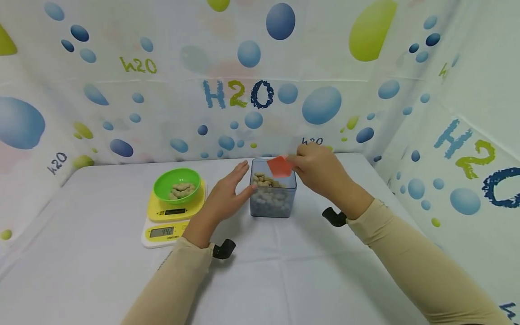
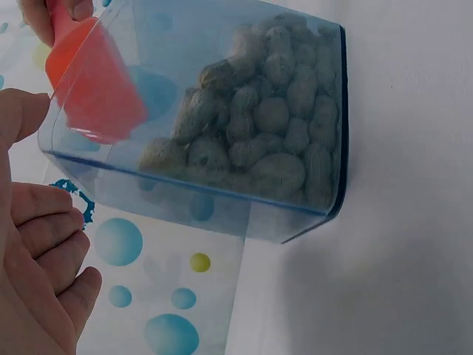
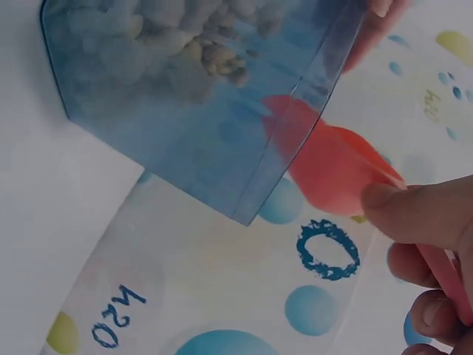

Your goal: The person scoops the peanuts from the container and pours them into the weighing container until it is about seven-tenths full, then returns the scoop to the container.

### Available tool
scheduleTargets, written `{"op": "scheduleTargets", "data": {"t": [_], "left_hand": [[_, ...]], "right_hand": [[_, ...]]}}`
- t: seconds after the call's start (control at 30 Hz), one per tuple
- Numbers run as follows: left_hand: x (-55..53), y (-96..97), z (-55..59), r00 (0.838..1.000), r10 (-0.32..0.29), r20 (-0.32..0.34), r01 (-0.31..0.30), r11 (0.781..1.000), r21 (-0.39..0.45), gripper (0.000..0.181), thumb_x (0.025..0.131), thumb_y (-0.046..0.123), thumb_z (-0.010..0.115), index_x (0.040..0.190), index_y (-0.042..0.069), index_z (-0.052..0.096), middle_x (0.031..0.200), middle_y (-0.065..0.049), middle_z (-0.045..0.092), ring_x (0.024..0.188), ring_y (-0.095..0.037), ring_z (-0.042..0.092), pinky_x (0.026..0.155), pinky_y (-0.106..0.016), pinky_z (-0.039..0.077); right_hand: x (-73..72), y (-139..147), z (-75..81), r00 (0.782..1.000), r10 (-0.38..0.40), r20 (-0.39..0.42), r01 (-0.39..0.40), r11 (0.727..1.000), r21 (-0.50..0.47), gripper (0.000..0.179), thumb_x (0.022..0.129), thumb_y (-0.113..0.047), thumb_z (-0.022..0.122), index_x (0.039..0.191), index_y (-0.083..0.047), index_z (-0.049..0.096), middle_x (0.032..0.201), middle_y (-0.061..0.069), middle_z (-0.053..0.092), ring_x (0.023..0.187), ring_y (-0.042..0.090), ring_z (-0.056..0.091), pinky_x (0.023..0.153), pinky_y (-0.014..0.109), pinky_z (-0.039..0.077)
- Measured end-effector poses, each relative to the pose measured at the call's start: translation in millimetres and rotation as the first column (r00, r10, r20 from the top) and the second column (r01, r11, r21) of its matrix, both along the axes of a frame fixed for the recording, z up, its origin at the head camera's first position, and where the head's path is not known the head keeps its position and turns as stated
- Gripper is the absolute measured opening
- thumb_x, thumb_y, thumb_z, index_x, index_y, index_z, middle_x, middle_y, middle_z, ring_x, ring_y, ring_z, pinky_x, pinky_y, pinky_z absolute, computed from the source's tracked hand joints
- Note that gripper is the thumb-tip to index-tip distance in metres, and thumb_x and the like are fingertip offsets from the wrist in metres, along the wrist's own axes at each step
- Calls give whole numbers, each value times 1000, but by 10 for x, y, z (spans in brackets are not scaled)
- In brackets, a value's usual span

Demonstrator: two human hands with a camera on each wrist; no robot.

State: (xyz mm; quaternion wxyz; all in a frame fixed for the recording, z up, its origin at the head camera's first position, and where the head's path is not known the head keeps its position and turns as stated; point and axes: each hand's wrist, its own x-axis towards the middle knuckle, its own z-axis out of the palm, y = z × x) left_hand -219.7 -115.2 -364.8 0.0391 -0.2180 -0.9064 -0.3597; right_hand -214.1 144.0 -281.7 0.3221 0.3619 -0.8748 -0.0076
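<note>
Right hand (image 1: pixel 318 168) gripping one scoop (image 1: pixel 279 167), peanuts (image 1: pixel 266 181), perhaps dozens

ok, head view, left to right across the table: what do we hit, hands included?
Kitchen scale → left hand → translucent blue container → right hand.

sleeves (image 1: pixel 422 266) — cut off, scoop handle (image 3: pixel 442 276) — part-hidden

Printed white backdrop (image 1: pixel 170 95), H2O lettering (image 1: pixel 237 95) (blue, yellow-green, navy), scattered blue ovals (image 1: pixel 322 105), creased white tablecloth (image 1: pixel 317 280)
</note>
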Motion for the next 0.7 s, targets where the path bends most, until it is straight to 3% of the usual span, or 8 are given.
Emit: {"op": "scheduleTargets", "data": {"t": [0.13,0.37,0.53,0.7], "left_hand": [[7,51,-10,1000,3,0,-3,1000,17,68,99,48,53,157,21,28,163,5,23,150,-20,24,120,-48,27],[18,94,-28,1000,-4,-1,4,999,45,67,100,48,52,156,19,29,162,6,24,150,-19,25,120,-46,27],[31,99,-41,1000,0,1,0,999,36,68,99,50,51,156,21,29,162,6,25,149,-19,26,119,-46,28],[35,88,-46,1000,12,-23,-11,1000,26,69,98,52,51,156,23,29,162,6,26,149,-18,27,119,-46,29]], "right_hand": [[-17,-45,-23,999,-27,-39,32,991,133,23,85,4,68,101,-10,77,73,8,59,64,24,54,53,28,44],[-9,-192,-84,986,-129,108,98,962,255,19,80,3,75,94,-10,79,82,8,65,73,24,58,60,32,51],[-39,-242,-142,954,-176,243,121,967,223,13,83,2,73,91,-7,78,82,8,65,75,23,60,65,30,55],[-71,-210,-134,890,-189,415,157,982,109,12,87,-4,71,98,-8,76,84,6,65,79,21,61,70,32,56]]}}
